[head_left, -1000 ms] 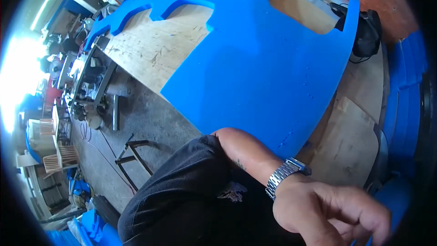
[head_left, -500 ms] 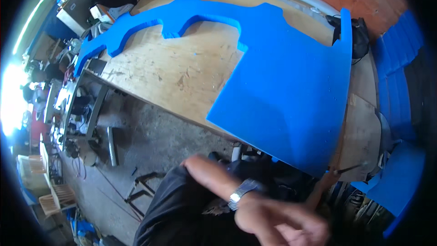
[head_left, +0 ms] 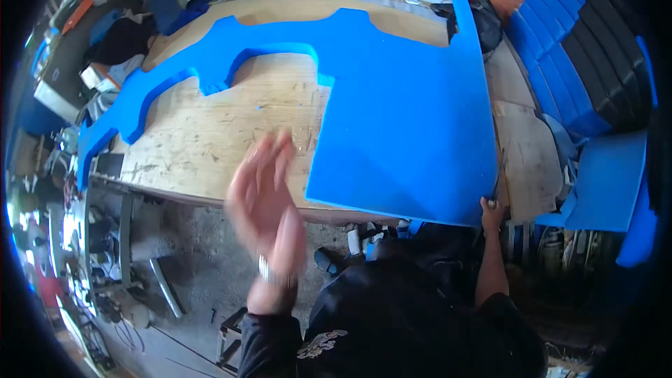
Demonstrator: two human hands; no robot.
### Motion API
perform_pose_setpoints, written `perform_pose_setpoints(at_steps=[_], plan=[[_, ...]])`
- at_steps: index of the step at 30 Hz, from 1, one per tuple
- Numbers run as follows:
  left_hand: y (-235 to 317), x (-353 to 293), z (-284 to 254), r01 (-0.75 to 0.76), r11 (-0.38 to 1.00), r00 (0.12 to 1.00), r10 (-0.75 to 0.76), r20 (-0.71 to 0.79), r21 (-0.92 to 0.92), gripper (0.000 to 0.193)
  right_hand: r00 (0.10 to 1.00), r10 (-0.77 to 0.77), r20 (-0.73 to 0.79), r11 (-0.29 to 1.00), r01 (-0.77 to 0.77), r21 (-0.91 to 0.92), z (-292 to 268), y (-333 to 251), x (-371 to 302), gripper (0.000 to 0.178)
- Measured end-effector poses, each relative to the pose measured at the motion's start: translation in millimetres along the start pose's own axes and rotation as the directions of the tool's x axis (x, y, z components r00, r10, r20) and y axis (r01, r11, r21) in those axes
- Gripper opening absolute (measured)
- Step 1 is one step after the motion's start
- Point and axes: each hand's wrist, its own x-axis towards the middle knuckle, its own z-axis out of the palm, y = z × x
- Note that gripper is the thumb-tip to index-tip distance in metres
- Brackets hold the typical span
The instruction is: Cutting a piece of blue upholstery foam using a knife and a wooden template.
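Note:
A large blue foam sheet (head_left: pixel 406 133) lies on the wooden table, with a curved, notched arm reaching far left and a narrow strip rising at its far right. My left hand (head_left: pixel 269 199), a metal watch (head_left: pixel 276 273) on its wrist, is raised above the table's near edge, left of the sheet. It is open and empty, its fingers stretched out and smeared by motion. My right hand (head_left: pixel 491 215) is closed at the sheet's near right corner. A slim dark tool (head_left: pixel 501 168) appears to extend from it along the sheet's right edge; its exact kind is unclear.
The wooden tabletop (head_left: pixel 189 147) shows inside the foam's curve. Brown board (head_left: pixel 526 161) lies to the right, near folded blue and black padded panels (head_left: pixel 560 77). A black bag (head_left: pixel 483 24) sits at the back right. A metal tube (head_left: pixel 166 287) lies on the floor.
My left hand has swung up and left from the lower right to above the table's edge. My view has turned, shifting the foam leftward. My right hand stays by the foam's corner; its tool no longer points rightward.

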Motion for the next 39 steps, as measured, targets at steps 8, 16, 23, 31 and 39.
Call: perform_pose_setpoints(at_steps=[8,16,23,31,39], plan=[[-209,-137,-2,0.211,0.078,0.667,-0.740,-0.085,0.974,0.083,0.990,-0.024,0.136,0.995,0.037,-0.094,-111,67,79,0.051],[-139,-233,77,0.389,0.186,0.545,-0.836,-0.063,0.902,0.070,0.959,-0.052,0.278,0.994,0.021,0.111,-234,107,76,0.047],[-83,-356,138,0.526,0.169,0.451,-0.886,-0.106,0.833,0.074,0.982,-0.079,0.174,0.993,0.063,0.096,-320,191,95,0.033],[-18,-334,124,0.659,0.307,0.493,-0.866,-0.085,0.686,0.049,0.997,-0.060,0.057,0.971,0.045,0.235,-350,119,23,0.029],[-31,-394,44,0.649,0.348,0.441,-0.897,0.039,0.676,0.059,0.959,0.235,0.161,0.930,-0.269,0.250,-312,201,-50,0.016]])
